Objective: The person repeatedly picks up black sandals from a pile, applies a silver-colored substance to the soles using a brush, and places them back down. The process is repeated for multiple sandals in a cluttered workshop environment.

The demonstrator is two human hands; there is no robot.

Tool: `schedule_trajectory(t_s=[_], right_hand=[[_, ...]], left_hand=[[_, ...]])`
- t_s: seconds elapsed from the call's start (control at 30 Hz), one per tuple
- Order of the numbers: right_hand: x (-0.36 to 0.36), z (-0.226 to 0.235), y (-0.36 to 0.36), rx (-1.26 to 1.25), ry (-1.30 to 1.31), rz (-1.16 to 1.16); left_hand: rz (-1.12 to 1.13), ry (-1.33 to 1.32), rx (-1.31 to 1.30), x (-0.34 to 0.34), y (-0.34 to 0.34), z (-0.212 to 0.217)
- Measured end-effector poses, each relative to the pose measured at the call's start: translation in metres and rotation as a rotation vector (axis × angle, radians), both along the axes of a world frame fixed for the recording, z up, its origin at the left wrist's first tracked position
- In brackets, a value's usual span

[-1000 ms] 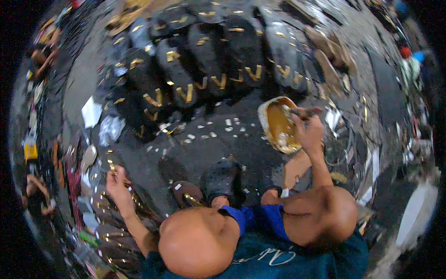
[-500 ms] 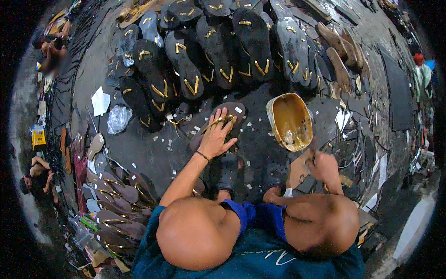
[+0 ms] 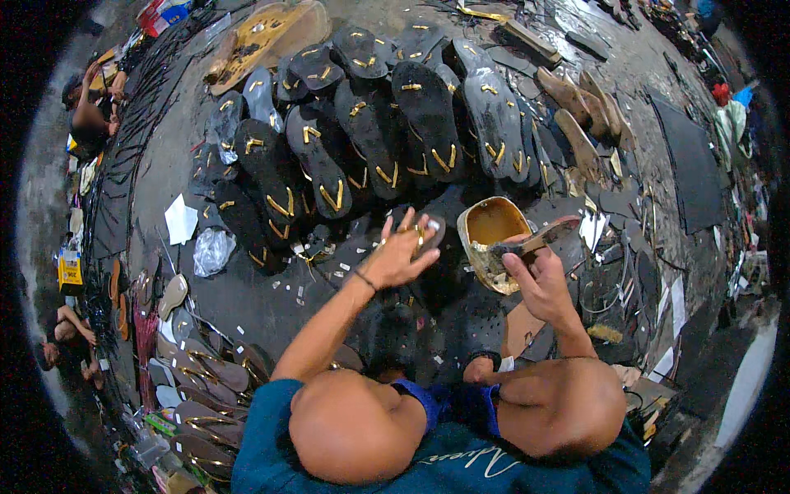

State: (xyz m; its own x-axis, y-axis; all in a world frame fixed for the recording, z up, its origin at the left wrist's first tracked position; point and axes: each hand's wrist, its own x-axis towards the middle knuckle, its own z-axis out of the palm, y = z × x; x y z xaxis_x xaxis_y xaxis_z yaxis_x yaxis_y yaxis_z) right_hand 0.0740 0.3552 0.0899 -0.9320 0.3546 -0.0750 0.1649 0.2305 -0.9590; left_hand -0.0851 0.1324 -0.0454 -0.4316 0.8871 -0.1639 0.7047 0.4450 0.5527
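Beside the glue tub (image 3: 492, 239), the left hand (image 3: 397, 257) is clasping a black sandal sole (image 3: 426, 232) while the right hand (image 3: 539, 284) is gripping a loaded brush (image 3: 535, 240); a shaky stroke could drip glue on the sandals beyond.

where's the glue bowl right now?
Head view, right of centre: the glue bowl sits on the floor just below the rows of black soles, between the left hand and the right hand, which holds a brush over its rim.

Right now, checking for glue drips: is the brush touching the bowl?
Touching: the head view shows the brush in the right hand resting on the bowl rim.
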Motion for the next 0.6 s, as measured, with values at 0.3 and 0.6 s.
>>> schedule_trajectory(t_s=[0.3, 0.6], right_hand=[[-0.064, 0.041, -0.037, 0.132, 0.277, 0.117], [-0.103, 0.035, -0.067, 0.547, 0.445, 0.521]], left_hand=[[0.861, -1.734, 0.939, 0.002, -0.011, 0.070], [0.921, -1.163, 0.873, 0.013, -0.026, 0.102]])
